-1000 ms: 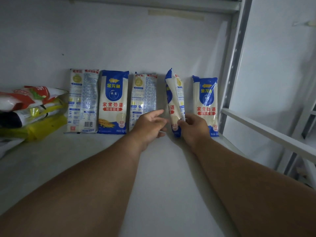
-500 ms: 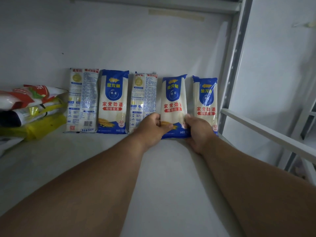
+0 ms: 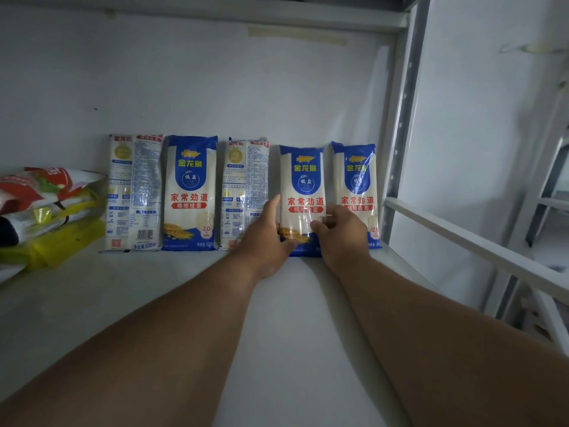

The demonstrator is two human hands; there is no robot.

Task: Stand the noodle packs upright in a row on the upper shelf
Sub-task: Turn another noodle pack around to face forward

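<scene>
Several blue-and-white noodle packs stand upright in a row against the back wall of the white shelf point(image 3: 184, 288). The fourth pack point(image 3: 303, 177) faces front, and both hands grip its lower part. My left hand point(image 3: 264, 235) holds its left edge, and my right hand point(image 3: 341, 232) holds its right edge. To its right stands the last pack point(image 3: 357, 174), partly behind my right hand. To the left stand a back-facing pack point(image 3: 244, 186), a front-facing pack point(image 3: 191, 192) and another back-facing pack point(image 3: 135, 192).
A pile of red, white and yellow bags point(image 3: 43, 211) lies at the shelf's left end. A perforated metal upright point(image 3: 400, 124) and a white rail point(image 3: 480, 245) bound the shelf on the right. The underside of the shelf above point(image 3: 215, 10) is close overhead.
The fourth pack was edge-on and tilted a second ago; it now faces front, upright between its neighbours. My left hand moved from beside it onto its left edge.
</scene>
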